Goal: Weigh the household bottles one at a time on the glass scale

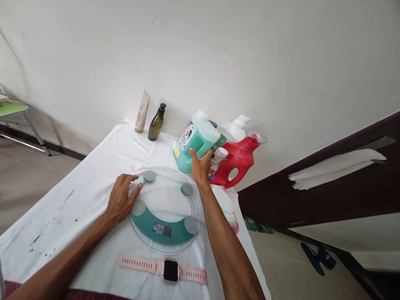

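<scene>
A round glass bathroom scale (164,237) with a teal band lies on the white-clothed table, its display lit with digits. My left hand (121,198) rests at the scale's left edge, thumb and fingers apart, holding nothing. At the far right side of the scale, my right hand (201,168) is at the handle side of a green-and-white detergent bottle (187,143), thumb to the left and fingers to the right; some fingers are hidden. Close by stand a small white-capped bottle (221,154) and a red jug (240,160). A pink-strapped smartwatch (171,271) lies in front of the scale.
Against the wall are a beige tube (142,112), a dark green pump bottle (156,123) and a white bottle (236,128). A pink-and-white pack (229,212) lies partly behind my right forearm. Right of the table is a dark door (328,204) with a white cloth on its handle.
</scene>
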The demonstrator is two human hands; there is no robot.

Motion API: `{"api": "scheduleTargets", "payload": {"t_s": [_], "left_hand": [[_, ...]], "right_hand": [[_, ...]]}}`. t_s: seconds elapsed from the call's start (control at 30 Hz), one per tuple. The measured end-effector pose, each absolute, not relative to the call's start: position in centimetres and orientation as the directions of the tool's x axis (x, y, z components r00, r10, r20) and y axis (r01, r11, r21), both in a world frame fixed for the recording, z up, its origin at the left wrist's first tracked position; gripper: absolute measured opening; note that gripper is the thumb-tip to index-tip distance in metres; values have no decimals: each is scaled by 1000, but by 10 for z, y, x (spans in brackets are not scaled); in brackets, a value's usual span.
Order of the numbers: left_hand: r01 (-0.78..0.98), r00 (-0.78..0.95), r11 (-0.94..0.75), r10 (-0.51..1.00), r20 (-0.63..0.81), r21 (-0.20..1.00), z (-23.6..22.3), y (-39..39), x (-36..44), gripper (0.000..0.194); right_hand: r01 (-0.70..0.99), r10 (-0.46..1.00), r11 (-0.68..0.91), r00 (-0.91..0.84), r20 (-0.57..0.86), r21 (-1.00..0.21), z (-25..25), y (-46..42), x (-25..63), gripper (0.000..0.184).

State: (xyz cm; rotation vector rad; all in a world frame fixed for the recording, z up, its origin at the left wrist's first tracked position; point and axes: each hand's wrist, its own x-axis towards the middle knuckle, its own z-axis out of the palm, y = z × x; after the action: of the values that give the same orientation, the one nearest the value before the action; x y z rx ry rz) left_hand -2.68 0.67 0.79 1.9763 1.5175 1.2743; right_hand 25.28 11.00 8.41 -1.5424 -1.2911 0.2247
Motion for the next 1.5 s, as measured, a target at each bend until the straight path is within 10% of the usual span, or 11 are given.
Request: {"api": "scheduleTargets", "payload": {"t_s": [0.23, 0.87, 1.5], "left_hand": [[636, 78, -413, 875, 479, 652, 5, 8, -16, 29], [700, 123, -411, 875, 468, 584, 7, 7, -17, 33], [718, 144, -417, 872, 467, 557, 37, -15, -25, 41]], "right_hand": [[308, 702, 237, 602, 381, -921, 90, 165, 257, 42], [35, 743, 418, 562, 364, -908, 147, 39, 224, 52], [115, 784, 422, 452, 426, -899, 129, -42, 210, 36]]}}
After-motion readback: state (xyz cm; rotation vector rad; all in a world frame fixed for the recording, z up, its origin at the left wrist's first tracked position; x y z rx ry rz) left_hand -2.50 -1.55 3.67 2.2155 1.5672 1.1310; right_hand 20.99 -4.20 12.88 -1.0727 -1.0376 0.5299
